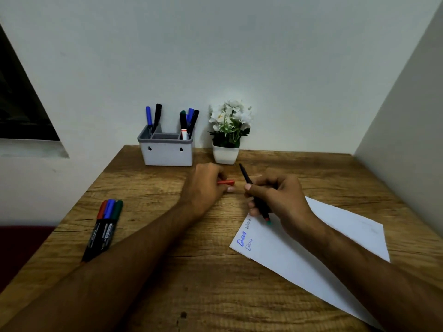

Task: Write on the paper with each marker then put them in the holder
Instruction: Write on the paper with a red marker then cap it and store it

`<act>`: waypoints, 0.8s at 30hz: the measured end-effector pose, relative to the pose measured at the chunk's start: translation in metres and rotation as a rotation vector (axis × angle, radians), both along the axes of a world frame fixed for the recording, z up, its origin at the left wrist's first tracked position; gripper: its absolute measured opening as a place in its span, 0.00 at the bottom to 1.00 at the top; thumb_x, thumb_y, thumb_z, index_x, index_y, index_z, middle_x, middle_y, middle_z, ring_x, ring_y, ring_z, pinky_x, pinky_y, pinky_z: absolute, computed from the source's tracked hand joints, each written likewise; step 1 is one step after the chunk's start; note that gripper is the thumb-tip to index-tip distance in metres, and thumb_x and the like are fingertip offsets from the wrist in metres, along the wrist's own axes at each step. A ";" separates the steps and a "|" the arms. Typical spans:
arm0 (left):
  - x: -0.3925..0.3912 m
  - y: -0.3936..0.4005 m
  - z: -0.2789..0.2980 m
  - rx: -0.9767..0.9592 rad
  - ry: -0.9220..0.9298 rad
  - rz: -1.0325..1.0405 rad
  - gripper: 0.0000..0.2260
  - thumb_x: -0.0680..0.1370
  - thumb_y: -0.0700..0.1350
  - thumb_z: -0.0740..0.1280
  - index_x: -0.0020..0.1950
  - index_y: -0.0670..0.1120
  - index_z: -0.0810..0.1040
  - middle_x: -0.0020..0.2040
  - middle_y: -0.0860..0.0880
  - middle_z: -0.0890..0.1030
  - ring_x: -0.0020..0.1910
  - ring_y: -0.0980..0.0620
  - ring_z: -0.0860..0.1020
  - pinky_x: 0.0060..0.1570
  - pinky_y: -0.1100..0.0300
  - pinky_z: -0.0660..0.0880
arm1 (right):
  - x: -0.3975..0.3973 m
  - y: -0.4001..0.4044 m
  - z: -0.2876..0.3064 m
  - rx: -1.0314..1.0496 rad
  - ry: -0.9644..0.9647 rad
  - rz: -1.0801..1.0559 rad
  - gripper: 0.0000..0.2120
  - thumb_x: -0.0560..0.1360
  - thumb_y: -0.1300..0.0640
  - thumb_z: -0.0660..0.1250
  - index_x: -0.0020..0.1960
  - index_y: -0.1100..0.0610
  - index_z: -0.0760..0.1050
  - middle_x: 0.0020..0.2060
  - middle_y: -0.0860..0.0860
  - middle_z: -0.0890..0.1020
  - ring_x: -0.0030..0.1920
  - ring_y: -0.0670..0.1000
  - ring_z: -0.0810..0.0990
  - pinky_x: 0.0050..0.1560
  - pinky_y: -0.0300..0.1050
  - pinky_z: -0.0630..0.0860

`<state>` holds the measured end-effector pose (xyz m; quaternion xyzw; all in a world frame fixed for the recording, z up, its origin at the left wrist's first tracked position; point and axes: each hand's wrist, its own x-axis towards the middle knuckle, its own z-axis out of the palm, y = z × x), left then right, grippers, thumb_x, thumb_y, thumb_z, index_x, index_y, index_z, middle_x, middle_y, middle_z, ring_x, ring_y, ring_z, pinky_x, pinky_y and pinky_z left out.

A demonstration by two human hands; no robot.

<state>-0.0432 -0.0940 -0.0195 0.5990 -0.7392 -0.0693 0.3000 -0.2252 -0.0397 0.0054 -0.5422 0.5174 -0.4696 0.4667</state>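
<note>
The right hand [280, 200] grips an uncapped marker [257, 200], tip slanting down onto the paper's [311, 248] far-left corner; the left hand [206, 185] pinches its red cap [226, 182].

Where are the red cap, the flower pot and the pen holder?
red cap [227, 182], head view, its bare right end
flower pot [225, 155], head view, white front
pen holder [166, 155], head view, front wall
</note>
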 end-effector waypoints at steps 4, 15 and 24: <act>0.001 0.025 0.003 -0.129 0.014 -0.040 0.09 0.75 0.44 0.73 0.55 0.48 0.83 0.51 0.52 0.83 0.49 0.57 0.78 0.51 0.59 0.78 | -0.013 0.004 0.004 -0.028 -0.126 0.031 0.16 0.77 0.70 0.71 0.61 0.57 0.80 0.39 0.62 0.86 0.31 0.58 0.85 0.32 0.48 0.82; 0.006 0.074 -0.018 0.155 -0.235 -0.487 0.25 0.84 0.47 0.57 0.80 0.47 0.58 0.80 0.51 0.56 0.79 0.59 0.49 0.75 0.66 0.41 | -0.042 0.018 -0.005 -0.070 -0.282 0.150 0.12 0.77 0.68 0.67 0.60 0.67 0.77 0.44 0.62 0.87 0.35 0.55 0.84 0.30 0.44 0.80; 0.006 0.074 -0.023 0.162 -0.345 -0.555 0.24 0.85 0.50 0.52 0.81 0.51 0.53 0.80 0.56 0.49 0.79 0.60 0.44 0.78 0.54 0.40 | -0.047 0.040 -0.020 -0.192 -0.031 0.203 0.05 0.73 0.68 0.75 0.46 0.69 0.79 0.36 0.64 0.84 0.26 0.58 0.77 0.26 0.46 0.76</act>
